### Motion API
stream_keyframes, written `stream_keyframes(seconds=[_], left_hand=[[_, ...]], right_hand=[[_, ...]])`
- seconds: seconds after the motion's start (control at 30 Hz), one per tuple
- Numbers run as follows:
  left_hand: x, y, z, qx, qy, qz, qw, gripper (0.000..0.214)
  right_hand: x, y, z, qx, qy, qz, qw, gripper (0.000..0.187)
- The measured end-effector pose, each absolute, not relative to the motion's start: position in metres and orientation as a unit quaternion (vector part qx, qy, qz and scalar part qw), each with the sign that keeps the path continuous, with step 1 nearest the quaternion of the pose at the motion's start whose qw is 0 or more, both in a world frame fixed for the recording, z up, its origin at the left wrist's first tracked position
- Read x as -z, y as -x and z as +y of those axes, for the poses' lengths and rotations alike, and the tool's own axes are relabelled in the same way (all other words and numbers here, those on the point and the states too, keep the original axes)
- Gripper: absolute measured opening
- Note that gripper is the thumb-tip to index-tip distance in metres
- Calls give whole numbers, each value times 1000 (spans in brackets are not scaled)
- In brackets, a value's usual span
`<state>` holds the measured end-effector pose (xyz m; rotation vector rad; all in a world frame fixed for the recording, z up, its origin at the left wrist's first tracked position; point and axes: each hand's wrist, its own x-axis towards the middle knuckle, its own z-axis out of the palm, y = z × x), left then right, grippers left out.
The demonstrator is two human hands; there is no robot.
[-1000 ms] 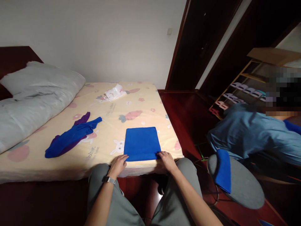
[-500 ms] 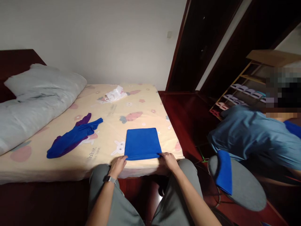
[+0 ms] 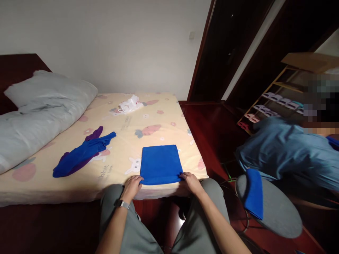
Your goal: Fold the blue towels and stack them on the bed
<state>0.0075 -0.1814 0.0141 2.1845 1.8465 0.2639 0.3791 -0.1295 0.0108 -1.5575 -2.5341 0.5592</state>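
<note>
A blue cloth, folded into a flat, nearly square shape, lies at the near edge of the bed. At its near left corner my left hand pinches the fabric, fingers closed. My right hand grips the near right corner in the same way, thumb and fingertips on the edge. A strip along the cloth's near side looks slightly raised or creased. To the left, a crumpled blue cloth lies loosely over a purple one.
A white plastic bag sits at the back of the bed, and a grey quilt is heaped at left. On the right, a person in a blue shirt bends beside a round grey stool holding a folded blue cloth.
The near edge of the folded cloth has come slightly toward me. My hands stay at its near corners, with the fingertips shifted a little. The crumpled cloths have not moved.
</note>
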Motion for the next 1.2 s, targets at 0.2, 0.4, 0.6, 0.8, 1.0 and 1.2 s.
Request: stream_keyframes(seconds=[0.2, 0.4, 0.6, 0.8, 1.0, 1.2], left_hand=[[-8, -4, -173, -166, -689, 682, 180, 29], [10, -5, -166, -205, -612, 743, 176, 31], [19, -5, -162, -208, -575, 763, 210, 21], [19, -5, -162, -202, -560, 773, 221, 22], [13, -5, -163, -183, -544, 790, 216, 25], [5, -10, -164, -159, -546, 799, 195, 26]], right_hand=[[-2, -379, -122, -215, 576, -781, 110, 36], [13, -378, -108, -319, 642, -671, 191, 37], [24, -378, -103, -333, 647, -649, 220, 35], [25, -379, -107, -369, 623, -642, 253, 35], [21, -378, -106, -321, 654, -658, 192, 36], [15, -374, -107, -301, 679, -644, 181, 37]])
